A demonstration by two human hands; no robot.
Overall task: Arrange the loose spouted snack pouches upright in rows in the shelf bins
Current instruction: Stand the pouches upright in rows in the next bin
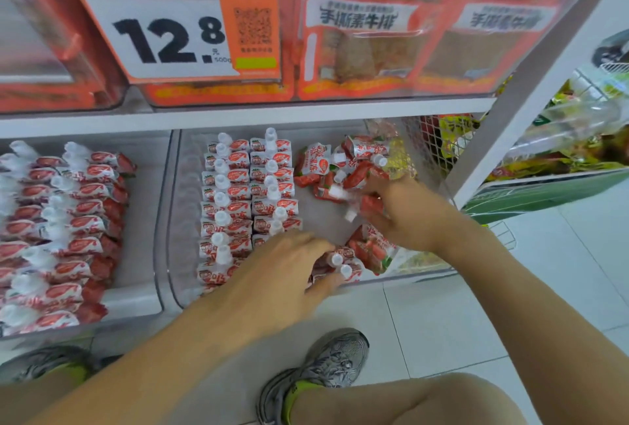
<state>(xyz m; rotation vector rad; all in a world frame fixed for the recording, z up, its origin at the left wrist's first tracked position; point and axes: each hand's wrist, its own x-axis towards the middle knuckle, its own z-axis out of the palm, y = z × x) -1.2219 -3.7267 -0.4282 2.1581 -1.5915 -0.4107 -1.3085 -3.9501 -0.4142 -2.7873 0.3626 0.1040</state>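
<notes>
At frame centre, in the clear plastic shelf bin (pixel 177 220), the left hand (pixel 282 268) pressed flat, steadying upright red-and-white spouted pouches (pixel 337 266), while the right hand (pixel 401 213) apparently clutched loose ones (pixel 369 203), next needing standing into a third row.

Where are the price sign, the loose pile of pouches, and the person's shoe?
price sign (pixel 163 29): head view, on the big black numbers.
loose pile (pixel 335 166): head view, on a tumbled pouch.
shoe (pixel 326 366): head view, on its grey upper.
</notes>
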